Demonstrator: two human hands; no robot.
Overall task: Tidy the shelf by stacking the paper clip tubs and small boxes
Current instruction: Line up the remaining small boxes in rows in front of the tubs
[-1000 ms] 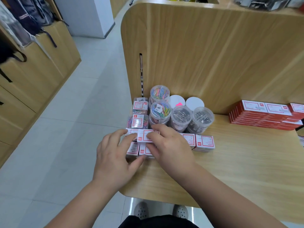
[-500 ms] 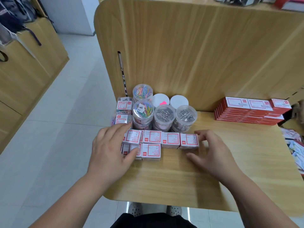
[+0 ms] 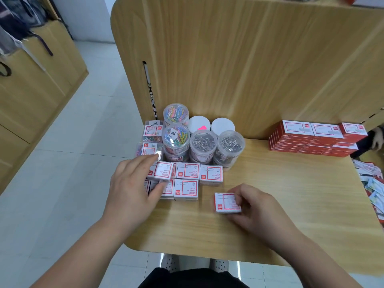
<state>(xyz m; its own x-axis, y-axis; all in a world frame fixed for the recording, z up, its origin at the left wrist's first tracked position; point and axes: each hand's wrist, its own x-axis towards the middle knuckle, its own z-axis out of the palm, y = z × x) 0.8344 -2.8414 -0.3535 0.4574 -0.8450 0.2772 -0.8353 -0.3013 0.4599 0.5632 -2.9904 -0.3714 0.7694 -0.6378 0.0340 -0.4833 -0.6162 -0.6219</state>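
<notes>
Right hand (image 3: 257,208) pinching lone box (image 3: 226,202) on open shelf (image 3: 291,194), left hand (image 3: 133,183) seemingly spread over edge-side boxes (image 3: 189,172)

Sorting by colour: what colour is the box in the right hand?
White with red printing: the small box, head view.

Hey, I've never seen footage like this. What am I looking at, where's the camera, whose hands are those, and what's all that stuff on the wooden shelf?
There is no machine here. A person wears a wide-angle camera on the head, looking down at their own two hands, so this one picture is their view. The left hand rests on white-and-red small boxes laid in rows on the wooden shelf. The right hand pinches one separate box, to the right of the rows. Behind them stand clear round tubs of coloured paper clips and tubs of silver clips. At the far right lies a stack of flat red boxes.
</notes>
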